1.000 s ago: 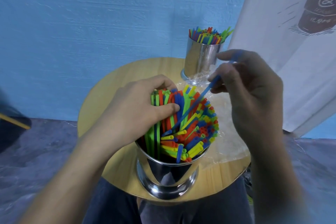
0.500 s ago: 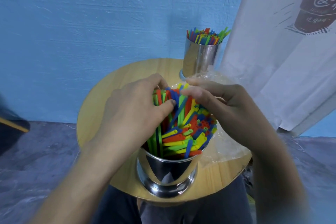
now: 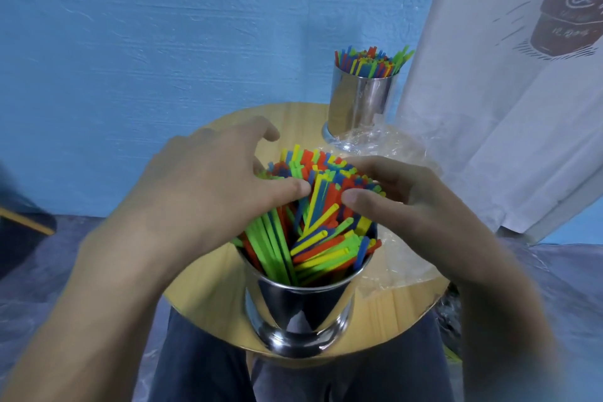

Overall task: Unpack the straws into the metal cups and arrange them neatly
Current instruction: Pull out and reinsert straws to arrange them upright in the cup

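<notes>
A shiny metal cup (image 3: pixel 303 310) stands at the near edge of the round wooden table (image 3: pixel 208 290), packed with coloured straws (image 3: pixel 313 232) in green, yellow, red and blue. My left hand (image 3: pixel 208 192) curls round the left side of the straw bundle, thumb pressed into it. My right hand (image 3: pixel 401 206) grips the bundle from the right, thumb on the straw tops. A second metal cup (image 3: pixel 360 104) full of straws (image 3: pixel 372 60) stands at the table's far side.
Crumpled clear plastic wrapping (image 3: pixel 401 258) lies on the table between and to the right of the two cups. A white printed cloth (image 3: pixel 509 91) hangs at the right, a blue wall (image 3: pixel 163 26) behind. My lap in dark trousers (image 3: pixel 202 365) shows below the table.
My right hand pushed the single blue straw into the near cup, then came down onto the bundle. Both hands now clasp the straws together.
</notes>
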`<state>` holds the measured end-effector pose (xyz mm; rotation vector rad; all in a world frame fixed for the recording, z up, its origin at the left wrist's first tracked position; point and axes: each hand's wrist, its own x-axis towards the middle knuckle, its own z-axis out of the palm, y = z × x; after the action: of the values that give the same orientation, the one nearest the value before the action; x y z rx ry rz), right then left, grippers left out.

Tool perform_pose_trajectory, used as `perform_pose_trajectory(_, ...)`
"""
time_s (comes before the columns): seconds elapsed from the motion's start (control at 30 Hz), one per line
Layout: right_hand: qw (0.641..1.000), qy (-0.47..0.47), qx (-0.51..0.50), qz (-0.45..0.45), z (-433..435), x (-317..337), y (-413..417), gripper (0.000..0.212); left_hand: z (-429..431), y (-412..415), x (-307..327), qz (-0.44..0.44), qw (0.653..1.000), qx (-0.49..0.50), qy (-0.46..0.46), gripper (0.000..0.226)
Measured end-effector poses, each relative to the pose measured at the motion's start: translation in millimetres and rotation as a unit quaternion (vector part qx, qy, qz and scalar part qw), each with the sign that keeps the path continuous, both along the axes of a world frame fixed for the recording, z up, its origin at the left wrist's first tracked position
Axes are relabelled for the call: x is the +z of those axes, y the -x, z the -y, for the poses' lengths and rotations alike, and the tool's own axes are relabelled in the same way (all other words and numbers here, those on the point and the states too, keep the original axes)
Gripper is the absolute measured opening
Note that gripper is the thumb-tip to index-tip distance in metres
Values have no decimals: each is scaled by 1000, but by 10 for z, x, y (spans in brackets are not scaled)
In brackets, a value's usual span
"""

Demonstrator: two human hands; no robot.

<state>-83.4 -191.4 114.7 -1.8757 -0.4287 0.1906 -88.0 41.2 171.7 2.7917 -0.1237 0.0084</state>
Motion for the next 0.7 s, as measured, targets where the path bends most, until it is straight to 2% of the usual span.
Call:
perform_pose_trajectory(0.17, 1000, -6, 3, 11, -42, -19, -50, 31, 5, -172, 16, -90, 990, -86, 61, 72)
perform_pose_trajectory(0.23, 1000, -20, 7, 11, -54, -27, -71, 31, 24, -264, -7, -112, 983, -115, 85, 64)
perform_pose_trajectory(0.33, 999, -46, 11, 10, -55, -26, -96, 33, 2, -345, -45, -110, 975, -132, 141, 43)
perform_pose_trajectory(0.43, 998, -56, 27, 7, -56, -29, -110, 33, -38, -358, -49, -112, 971, -143, 155, 39)
perform_pose_trajectory(0.53, 997, -65, 38, 6, -75, -30, -115, 30, -64, -353, -29, -131, 964, -163, 164, 21)
perform_pose_trajectory(0.7, 997, -62, 34, 19, -123, -11, -114, 29, -54, -339, -86, -146, 957, -162, 193, 15)
